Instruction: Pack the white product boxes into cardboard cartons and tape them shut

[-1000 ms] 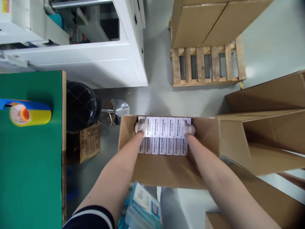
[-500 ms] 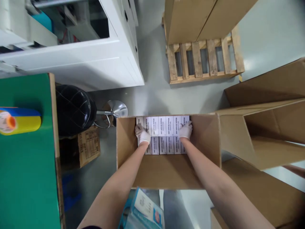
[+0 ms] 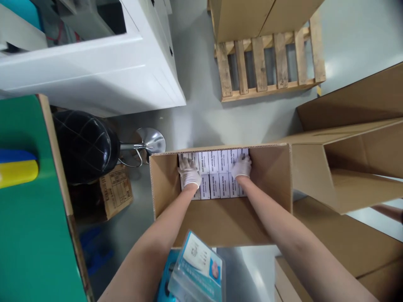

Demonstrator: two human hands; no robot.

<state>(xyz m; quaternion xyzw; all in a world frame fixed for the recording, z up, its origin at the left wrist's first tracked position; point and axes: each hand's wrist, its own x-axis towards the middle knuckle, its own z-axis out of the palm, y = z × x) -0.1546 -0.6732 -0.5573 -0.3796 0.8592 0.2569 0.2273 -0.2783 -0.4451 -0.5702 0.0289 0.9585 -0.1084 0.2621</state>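
Inside a tall open cardboard carton (image 3: pixel 220 224), small white printed boxes (image 3: pixel 214 186) stand in two tight rows. My left hand (image 3: pixel 189 173), in a white glove, lies on the boxes at the left end with its fingers stretched out. At the right end my right hand (image 3: pixel 242 167), also gloved, rests on the box tops, fingers extended and partly over the far row. Neither hand holds a box. Some of the box tops are hidden under the gloves.
Open cartons (image 3: pixel 315 176) stand close on the right. Beyond is a wooden pallet (image 3: pixel 260 63) carrying large cartons (image 3: pixel 242 19). To the left are a black stool (image 3: pixel 86 144) and a green-topped table (image 3: pixel 28 235). A clear plastic case (image 3: pixel 198 268) is near my body.
My left hand has flattened onto the boxes. My right hand has shifted slightly left, off the end of the rows. The view has shifted, bringing more of the plastic case into sight.
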